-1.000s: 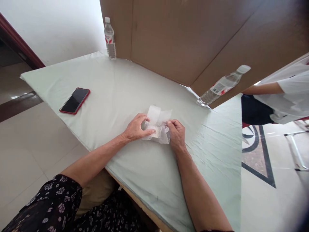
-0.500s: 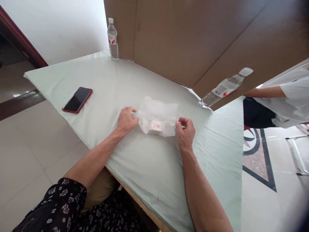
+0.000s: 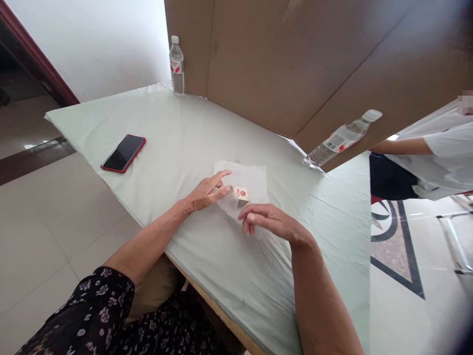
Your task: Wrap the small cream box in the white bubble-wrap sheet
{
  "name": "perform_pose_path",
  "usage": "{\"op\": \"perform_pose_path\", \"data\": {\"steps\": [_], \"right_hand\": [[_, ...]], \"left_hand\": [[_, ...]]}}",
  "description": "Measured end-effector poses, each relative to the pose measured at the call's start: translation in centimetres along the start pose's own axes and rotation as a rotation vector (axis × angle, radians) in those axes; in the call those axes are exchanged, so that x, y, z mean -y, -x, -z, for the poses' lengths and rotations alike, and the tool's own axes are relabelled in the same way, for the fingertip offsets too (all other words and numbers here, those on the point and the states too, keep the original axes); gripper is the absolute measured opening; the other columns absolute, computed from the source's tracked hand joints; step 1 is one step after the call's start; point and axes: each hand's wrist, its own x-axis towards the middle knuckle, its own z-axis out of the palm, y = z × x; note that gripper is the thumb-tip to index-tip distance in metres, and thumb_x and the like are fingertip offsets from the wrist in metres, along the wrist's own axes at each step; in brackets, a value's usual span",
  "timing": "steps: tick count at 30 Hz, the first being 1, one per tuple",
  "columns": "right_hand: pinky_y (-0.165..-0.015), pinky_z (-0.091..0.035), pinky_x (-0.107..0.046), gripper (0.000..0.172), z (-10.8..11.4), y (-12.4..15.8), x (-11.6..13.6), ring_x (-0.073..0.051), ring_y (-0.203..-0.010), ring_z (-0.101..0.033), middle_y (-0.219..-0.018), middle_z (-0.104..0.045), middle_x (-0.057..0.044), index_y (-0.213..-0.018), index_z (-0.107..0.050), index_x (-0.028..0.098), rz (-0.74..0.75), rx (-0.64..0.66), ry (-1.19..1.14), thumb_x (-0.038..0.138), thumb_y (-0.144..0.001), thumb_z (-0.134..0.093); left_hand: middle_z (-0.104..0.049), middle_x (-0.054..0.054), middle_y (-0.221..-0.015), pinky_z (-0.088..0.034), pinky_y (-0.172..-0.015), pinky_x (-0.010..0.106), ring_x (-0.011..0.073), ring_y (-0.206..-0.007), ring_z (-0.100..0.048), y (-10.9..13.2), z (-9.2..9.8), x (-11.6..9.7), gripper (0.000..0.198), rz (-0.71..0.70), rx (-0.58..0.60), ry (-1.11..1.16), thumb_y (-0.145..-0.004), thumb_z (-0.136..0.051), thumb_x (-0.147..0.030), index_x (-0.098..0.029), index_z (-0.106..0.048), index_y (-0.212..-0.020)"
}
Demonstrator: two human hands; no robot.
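Note:
A small box (image 3: 242, 195), pale with a red printed mark on top, sits on a sheet of thin white paper (image 3: 254, 177) spread over the tablecloth. On the box's left, my left hand (image 3: 211, 191) has its thumb and forefinger apart, the thumb tip close to the box's side; whether it touches I cannot tell. My right hand (image 3: 269, 219) hovers at the near right side of the box, fingers loosely bent and holding nothing. It covers part of the paper's near edge.
A phone in a red case (image 3: 123, 153) lies on the left of the table. One water bottle (image 3: 177, 66) stands at the back; another bottle (image 3: 338, 140) appears tilted on the right. Brown cardboard (image 3: 254, 64) rises behind. A person's white sleeve (image 3: 449, 140) shows at right.
The paper that lay folded over the box is now opened flat, leaving the box uncovered. Both my hands have moved inward toward the box, and the right hand has let go of the paper.

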Motion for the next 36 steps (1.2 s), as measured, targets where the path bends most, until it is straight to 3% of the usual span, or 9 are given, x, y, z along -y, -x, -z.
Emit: {"op": "perform_pose_path", "data": {"steps": [3, 6, 9, 11, 15, 20, 25, 31, 36], "right_hand": [[-0.061, -0.048, -0.029, 0.032, 0.0, 0.4, 0.6, -0.015, -0.061, -0.061, -0.072, -0.069, -0.002, -0.082, -0.067, 0.019, -0.122, 0.078, 0.164, 0.047, -0.093, -0.055], [-0.064, -0.048, -0.030, 0.028, 0.0, 0.1, 0.0, -0.017, -0.065, -0.061, -0.072, -0.068, -0.002, -0.080, -0.065, 0.020, -0.080, -0.255, 0.256, 0.044, -0.092, -0.053], [-0.082, -0.053, -0.039, 0.033, -0.5, -1.2, -1.4, -0.026, -0.100, -0.066, -0.112, -0.071, -0.010, -0.109, -0.065, 0.022, 0.035, -0.586, 0.419, 0.042, -0.083, -0.064], [-0.097, -0.050, -0.047, 0.054, -1.2, -2.3, -2.4, -0.031, -0.123, -0.058, -0.138, -0.061, -0.013, -0.128, -0.059, 0.023, 0.072, -0.639, 0.510, 0.038, -0.077, -0.069], [-0.101, -0.049, -0.049, 0.049, -1.3, -3.0, -3.3, -0.029, -0.116, -0.064, -0.129, -0.068, -0.012, -0.128, -0.059, 0.022, 0.032, -0.614, 0.541, 0.032, -0.080, -0.062], [-0.094, -0.053, -0.046, 0.045, 2.1, 2.2, -4.2, -0.028, -0.104, -0.068, -0.120, -0.072, -0.011, -0.122, -0.063, 0.022, -0.015, -0.751, 0.604, 0.037, -0.079, -0.064], [-0.081, -0.057, -0.048, 0.050, 4.0, 8.9, -7.8, -0.030, -0.093, -0.070, -0.105, -0.075, -0.011, -0.123, -0.062, 0.022, -0.323, -0.863, 0.631, 0.043, -0.077, -0.063], [-0.102, -0.048, -0.059, 0.049, 0.2, 7.6, -5.2, -0.036, -0.129, -0.056, -0.138, -0.061, -0.018, -0.130, -0.059, 0.020, 0.016, -1.190, 0.763, 0.044, -0.088, -0.060], [-0.113, -0.040, -0.056, 0.054, -3.0, 1.3, -3.1, -0.033, -0.138, -0.049, -0.148, -0.054, -0.015, -0.140, -0.052, 0.025, 0.165, -0.752, 0.795, 0.045, -0.091, -0.060]], "left_hand": [[-0.060, -0.001, -0.061, -0.047, -0.069, 0.030, 0.0172, -0.066, -0.061, -0.1, 0.3, 0.0, 0.051, 0.062, 0.044, -0.014, -0.098, -0.039, -0.054, -0.016, -0.066, -0.120], [-0.064, 0.000, -0.069, -0.048, -0.077, 0.033, 0.0174, -0.070, -0.062, -0.4, -0.1, 0.4, 0.032, 0.028, 0.037, -0.275, -0.083, -0.062, -0.040, -0.017, -0.071, -0.104], [-0.069, 0.007, -0.100, -0.043, -0.099, 0.042, 0.0248, -0.100, -0.063, -0.5, -0.5, 0.7, 0.042, -0.089, 0.080, -0.464, -0.077, -0.068, -0.035, -0.019, -0.068, -0.115], [-0.066, 0.009, -0.116, -0.039, -0.104, 0.045, 0.0284, -0.113, -0.058, -0.4, -0.6, 0.6, 0.055, -0.101, 0.127, -0.521, -0.076, -0.070, -0.040, -0.020, -0.061, -0.126], [-0.061, 0.011, -0.131, -0.036, -0.110, 0.046, 0.0306, -0.122, -0.052, -0.2, -0.3, 0.4, 0.070, -0.079, 0.196, -0.569, -0.075, -0.072, -0.044, -0.020, -0.051, -0.137], [-0.057, 0.012, -0.138, -0.031, -0.114, 0.046, 0.0319, -0.130, -0.047, -0.2, -0.1, 0.4, 0.075, -0.062, 0.225, -0.583, -0.076, -0.070, -0.043, -0.020, -0.046, -0.142], [-0.055, 0.013, -0.140, -0.030, -0.115, 0.046, 0.0324, -0.133, -0.045, -0.1, -0.2, 0.5, 0.076, -0.054, 0.250, -0.577, -0.075, -0.070, -0.043, -0.020, -0.045, -0.143], [-0.055, 0.013, -0.141, -0.030, -0.115, 0.048, 0.0335, -0.134, -0.044, -0.1, -0.2, 0.6, 0.078, -0.067, 0.238, -0.564, -0.074, -0.071, -0.042, -0.021, -0.044, -0.144], [-0.055, 0.013, -0.141, -0.031, -0.114, 0.050, 0.0340, -0.134, -0.046, -0.1, -0.2, 0.9, 0.080, -0.100, 0.220, -0.553, -0.074, -0.073, -0.043, -0.022, -0.043, -0.145]]}}
